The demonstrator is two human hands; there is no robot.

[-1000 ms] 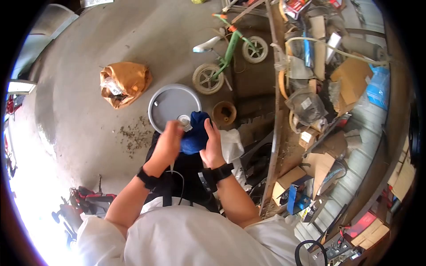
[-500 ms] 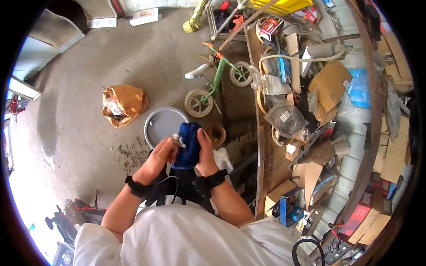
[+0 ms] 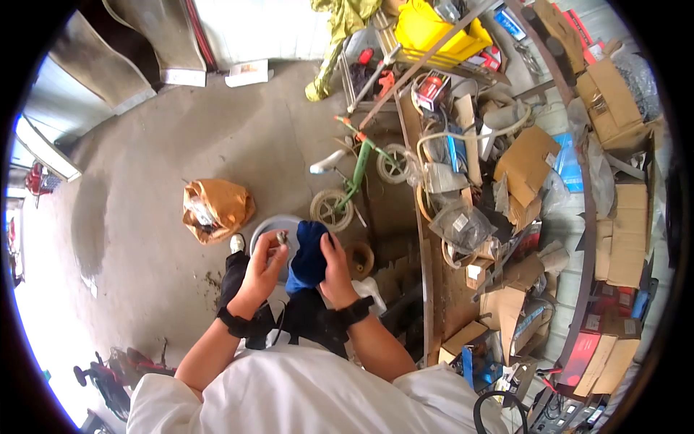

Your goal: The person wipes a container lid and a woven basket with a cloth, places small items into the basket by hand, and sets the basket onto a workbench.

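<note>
Bunched dark blue cloth [image 3: 309, 254] is gripped in my right hand [image 3: 336, 269], with the fingers wrapped behind it and the thumb on its near side. My left hand [image 3: 262, 269] is beside the cloth and apart from it, pinching a small grey piece [image 3: 282, 237] between thumb and fingertips. What that piece is, I cannot make out. Below my hands on the floor is a round grey basin-like thing [image 3: 259, 230], partly covered by my left hand and the cloth.
A crumpled brown bag [image 3: 228, 202] stands on the concrete floor, ahead and to the left. Beyond the hands is a green child's balance bike [image 3: 356, 172]. Along the right, a cluttered shelf holds cardboard boxes [image 3: 526, 165], hoses and plastic bags. Dark debris lies at left.
My left hand has drawn away from the blue cloth with the small grey piece in its fingers. The view has tilted, and a shoe now shows by the basin.
</note>
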